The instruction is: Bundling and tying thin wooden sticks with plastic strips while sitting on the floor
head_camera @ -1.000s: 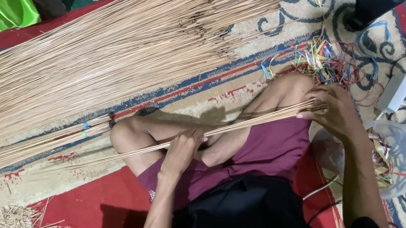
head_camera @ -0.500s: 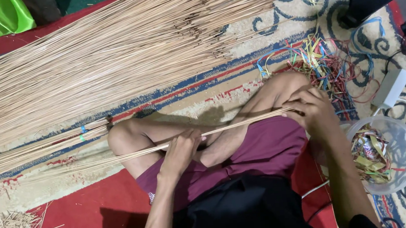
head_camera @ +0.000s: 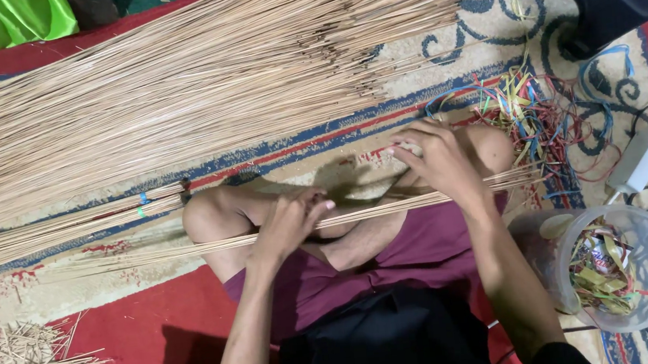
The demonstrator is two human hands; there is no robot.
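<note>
I see the right hand [head_camera: 442, 161] moved inward along the thin stick bundle [head_camera: 188, 250] lying across the knees, fingers curled over it, while the left hand [head_camera: 290, 223] stays clamped on it.

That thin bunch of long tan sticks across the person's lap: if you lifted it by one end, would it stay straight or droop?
The thin bunch of long tan sticks would probably droop: each stick is very slender and long. It looks light, since the left hand and right hand handle it with fingers alone. Unbound here, the sticks would likely splay and slide apart.
</note>
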